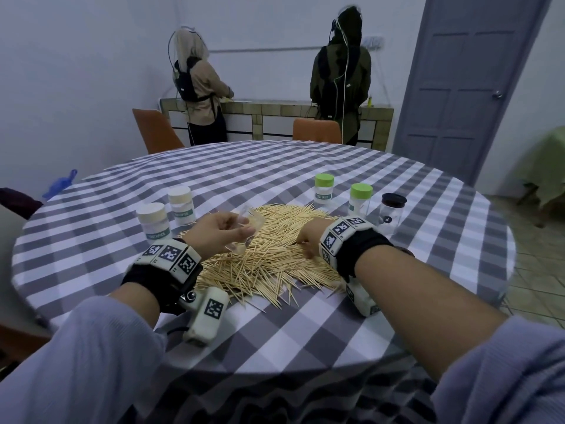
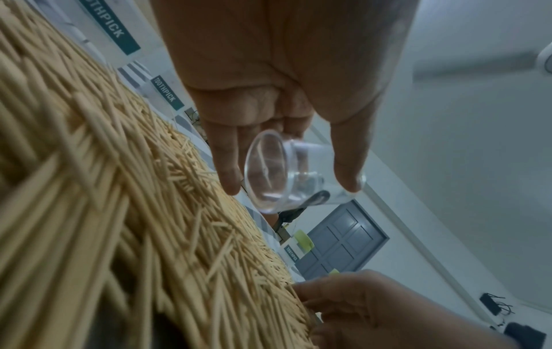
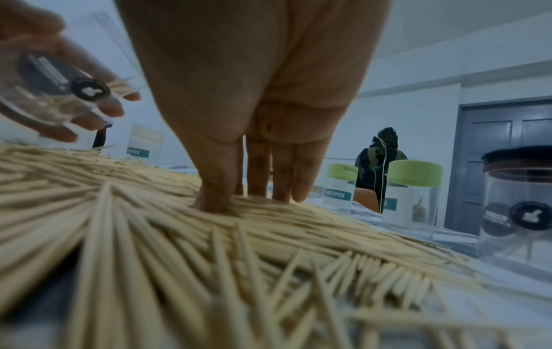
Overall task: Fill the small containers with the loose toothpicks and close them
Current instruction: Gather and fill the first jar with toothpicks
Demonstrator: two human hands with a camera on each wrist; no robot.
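A big pile of loose toothpicks lies on the checked tablecloth. My left hand holds a small clear lidless container tilted on its side just above the pile's left part. The left wrist view shows its open mouth between thumb and fingers, with a toothpick or two inside. My right hand reaches down into the pile's right part. In the right wrist view its thumb and fingertips press on the toothpicks, and none is lifted.
Two cream-lidded toothpick containers stand left of the pile. Two green-lidded ones and a black-lidded clear jar stand to the right. Two people work at a far counter behind orange chairs.
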